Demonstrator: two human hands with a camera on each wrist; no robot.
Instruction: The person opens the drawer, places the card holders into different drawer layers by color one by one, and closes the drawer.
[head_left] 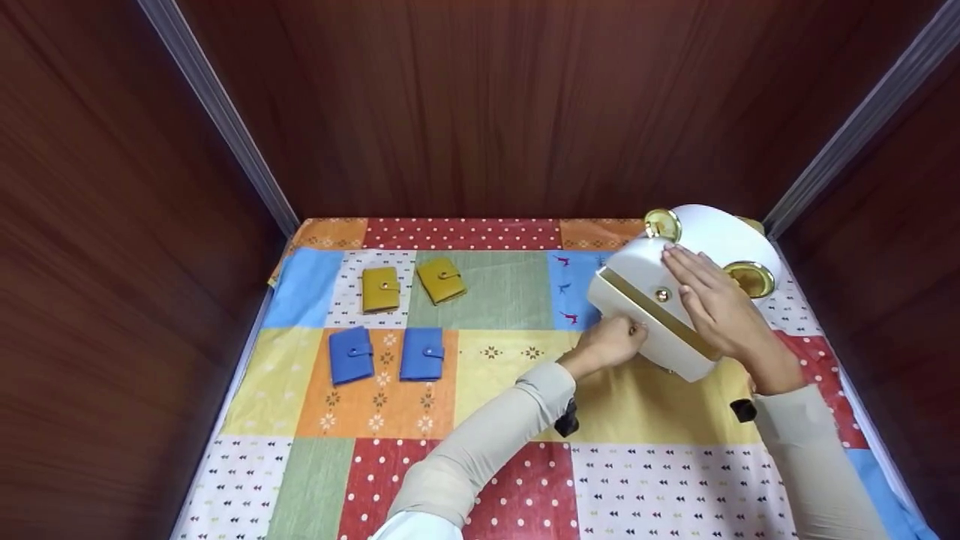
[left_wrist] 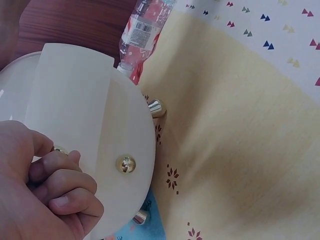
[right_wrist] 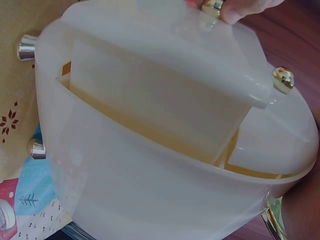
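Note:
A white rounded drawer box (head_left: 637, 259) with gold trim stands at the right of the cloth. My left hand (head_left: 611, 341) pinches the gold knob (left_wrist: 57, 149) of one drawer (head_left: 679, 354), which is pulled partly out. Through the right wrist view, the drawer front (right_wrist: 170, 45) stands apart from the box body, with a gap along it. My right hand (head_left: 716, 311) rests on the box with straight fingers, close to another gold knob (head_left: 662, 295). Short metallic feet (left_wrist: 156, 108) stick out from the box's underside.
On the left side of the patchwork cloth lie two mustard snap wallets (head_left: 381, 290) and, nearer, two blue snap wallets (head_left: 351, 356). A plastic bottle (left_wrist: 141, 34) appears beyond the box in the left wrist view. Brown wood panels (head_left: 465, 112) enclose the back and sides.

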